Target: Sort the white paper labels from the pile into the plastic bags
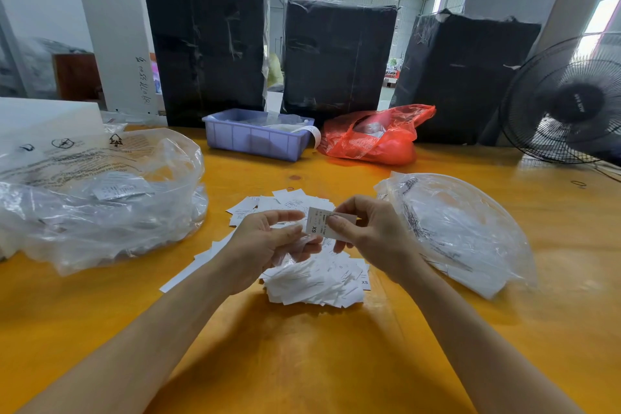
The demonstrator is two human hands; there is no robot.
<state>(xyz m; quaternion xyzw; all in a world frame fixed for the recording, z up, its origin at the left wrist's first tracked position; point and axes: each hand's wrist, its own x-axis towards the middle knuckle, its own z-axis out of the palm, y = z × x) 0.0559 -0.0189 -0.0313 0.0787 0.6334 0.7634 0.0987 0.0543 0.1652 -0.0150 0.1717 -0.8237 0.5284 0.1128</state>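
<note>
A pile of white paper labels (316,279) lies on the orange table (302,363) in front of me. My right hand (366,228) pinches one white label (317,223) marked XS above the pile. My left hand (265,242) is just left of it, fingers curled around a small clear plastic bag (295,250) that is hard to make out. A large clear plastic bag (100,198) with labels inside sits at the left. Another clear plastic bag (460,228) lies at the right.
A lilac plastic bin (255,139) and a red plastic bag (376,138) sit at the back of the table. Three tall black-wrapped boxes (336,54) stand behind them. A black fan (571,101) stands at the right edge.
</note>
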